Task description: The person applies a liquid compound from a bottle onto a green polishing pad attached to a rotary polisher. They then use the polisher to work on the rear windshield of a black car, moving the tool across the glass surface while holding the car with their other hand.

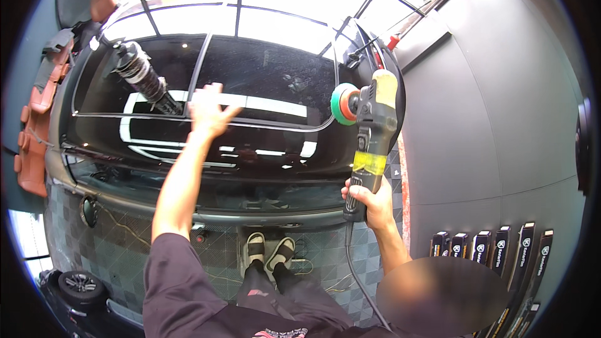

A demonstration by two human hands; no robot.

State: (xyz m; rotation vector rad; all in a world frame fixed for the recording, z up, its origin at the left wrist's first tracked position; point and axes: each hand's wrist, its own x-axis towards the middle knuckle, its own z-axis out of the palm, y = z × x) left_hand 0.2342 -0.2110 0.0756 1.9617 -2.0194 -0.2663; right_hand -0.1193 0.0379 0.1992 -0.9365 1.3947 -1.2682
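Note:
My right hand [374, 201] is wrapped around the rear body of a polisher [375, 126], which stands up at the right end of a black car's roof [244, 131]. A band of yellow tape circles its body. Its green foam pad [343, 104], on an orange backing, is turned sideways to the left, and I cannot tell if it touches the roof. My left hand [211, 110] is open over the glossy roof, fingers spread and apparently resting on it. Left of that hand, a dark cylindrical object [145, 78] with a shiny wrapped middle lies aslant on the glass panel.
The polisher's cord [358, 266] trails down beside my right arm. My sandalled feet [268, 251] stand on a small platform. Reddish-brown seats [39, 131] line the left, and a dark vehicle with a wheel [81, 285] is lower left. Several black boxes [501, 247] stand against the right wall.

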